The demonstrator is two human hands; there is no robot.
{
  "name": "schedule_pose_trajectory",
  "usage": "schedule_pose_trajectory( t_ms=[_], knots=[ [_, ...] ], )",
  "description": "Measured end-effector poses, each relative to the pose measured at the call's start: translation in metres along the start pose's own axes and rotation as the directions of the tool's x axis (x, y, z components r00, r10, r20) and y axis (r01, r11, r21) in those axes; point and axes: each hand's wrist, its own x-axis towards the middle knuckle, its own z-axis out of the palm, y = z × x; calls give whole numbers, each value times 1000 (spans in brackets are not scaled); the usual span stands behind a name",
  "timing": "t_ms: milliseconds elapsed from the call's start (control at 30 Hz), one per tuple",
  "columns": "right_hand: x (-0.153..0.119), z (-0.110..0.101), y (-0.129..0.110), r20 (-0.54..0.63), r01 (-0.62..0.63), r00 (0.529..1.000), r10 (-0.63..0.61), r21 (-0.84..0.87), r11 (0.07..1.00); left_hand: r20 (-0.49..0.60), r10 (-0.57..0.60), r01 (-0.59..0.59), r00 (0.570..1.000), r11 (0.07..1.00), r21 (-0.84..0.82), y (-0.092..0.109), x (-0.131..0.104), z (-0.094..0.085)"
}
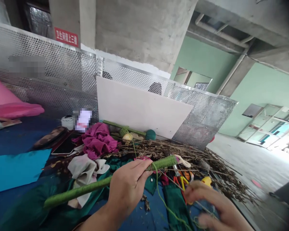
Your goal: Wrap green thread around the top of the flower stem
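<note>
My left hand [128, 181] is wrapped around a long rod [79, 191] wound with green yarn, which slants up to the right. Pale cord sticks out of the rod's upper end. From beside my left fingers a loose strand of green yarn [160, 194] hangs down to the lower right. A thin dry stem [170, 177] runs from near my left thumb toward my right hand [213, 202]. My right hand is blurred, its fingers curled around that stem; their exact hold is hard to make out. Scissors with red and yellow handles [181, 183] lie behind my right fingers.
A heap of dry twigs [202, 160] spreads along the table's far right side. Magenta cloth [98, 139], pale cloth [83, 168], dark green fabric [174, 205] and a blue sheet [16, 170] lie around. A white board [139, 106] leans on the perforated metal screen [60, 70] behind.
</note>
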Motion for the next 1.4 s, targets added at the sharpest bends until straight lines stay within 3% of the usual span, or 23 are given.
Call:
schedule_pose_trajectory(
  t_ms=[100, 200, 300, 367, 433, 500, 567, 633, 700, 767, 833, 867, 900, 967, 1033, 1133, 1267, 1333, 1400],
  knots=[
    [24, 20, 2, 30, -181, 983, 179, 132, 974, -1, -6, 6, 1000, 1000, -14, 1, -1, 0],
    [37, 55, -11, 122, -207, 977, 177, 320, 924, 3, -3, 3, 1000, 1000, -31, 0, -2, 0],
    [32, 77, -29, 149, -273, 960, 239, 296, 915, 0, -3, 3, 1000, 999, -33, -2, -2, -2],
    [25, 76, -38, 22, -233, 972, 234, 246, 941, 4, -18, 19, 1000, 999, -33, -2, -2, -2],
    [21, 69, -44, -165, -86, 979, 124, 217, 972, 13, -38, 39, 999, 999, -26, -2, -2, -2],
    [20, 67, -44, -273, 27, 961, 36, 226, 974, 15, -44, 45, 999, 999, -17, -1, -2, 0],
    [22, 74, -39, -311, 10, 946, 94, 316, 949, 11, -39, 39, 999, 999, -4, -1, -2, 1],
    [23, 87, -32, -304, -91, 916, 261, 478, 874, 0, -26, 26, 1000, 1000, 11, -1, -2, 2],
    [23, 97, -26, -192, -194, 895, 401, 643, 741, -13, -16, 17, 1000, 1000, 26, -2, -2, 1],
    [21, 99, -25, 98, -350, 908, 408, 714, 606, -16, -14, 14, 1000, 999, 32, -3, -2, 1],
    [19, 90, -29, 333, -499, 866, 373, 617, 609, -13, -17, 17, 1000, 999, 29, -3, -2, 0],
    [18, 84, -33, 338, -506, 862, 378, 536, 675, -8, -20, 21, 1000, 999, 25, -3, -2, 0],
    [18, 78, -37, 250, -461, 888, 387, 452, 764, -4, -25, 25, 1000, 999, 22, -3, -2, 1],
    [19, 68, -44, -72, -278, 948, 311, 292, 915, -4, -34, 34, 999, 999, 23, -2, -2, 1],
    [22, 66, -48, -273, -98, 947, 167, 248, 964, 0, -33, 33, 999, 999, 30, -1, -3, 2],
    [30, 76, -48, -247, 44, 964, 94, 501, 864, 21, -5, 4, 1000, 1000, 29, 1, -4, 3],
    [38, 96, -51, -88, 8, 989, 116, 830, 557, 42, 18, -20, 999, 999, 40, 2, -5, 3],
    [36, 102, -53, -118, 28, 983, 142, 855, 517, 38, 39, -42, 998, 997, 68, 1, -6, 4],
    [31, 104, -53, -171, 52, 972, 163, 828, 558, 42, 58, -62, 997, 995, 82, 1, -7, 5]
  ],
)
